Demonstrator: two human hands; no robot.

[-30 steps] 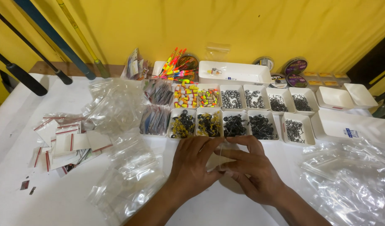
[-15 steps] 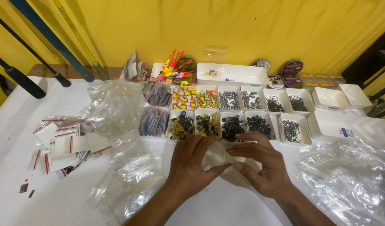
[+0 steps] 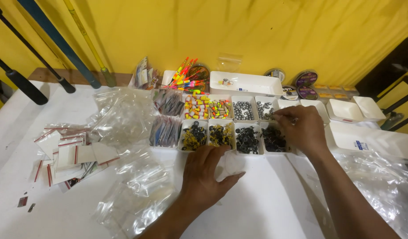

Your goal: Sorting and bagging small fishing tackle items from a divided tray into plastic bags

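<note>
My left hand [image 3: 206, 177] rests on the white table and holds a small clear plastic bag [image 3: 233, 163] open between thumb and fingers. My right hand [image 3: 301, 128] reaches forward over the small white trays, fingertips pinched at the tray of dark hooks [image 3: 289, 106] in the back row; whether anything is between them I cannot tell. Below the hand sits a tray of black swivels [image 3: 273, 138]. Other trays hold grey sinkers [image 3: 243, 109], black beads [image 3: 247, 139] and yellow-black pieces [image 3: 221, 134].
Piles of clear zip bags lie at left [image 3: 133, 177] and right [image 3: 385, 186]. Red-striped packets [image 3: 71, 152] lie far left. Bright floats [image 3: 186, 75], line spools [image 3: 306, 79], empty white trays [image 3: 345, 110] and rod handles [image 3: 22, 79] line the back by the yellow wall.
My right hand left the small bag and moved forward and right to the hook trays. My left hand stayed, keeping hold of the bag.
</note>
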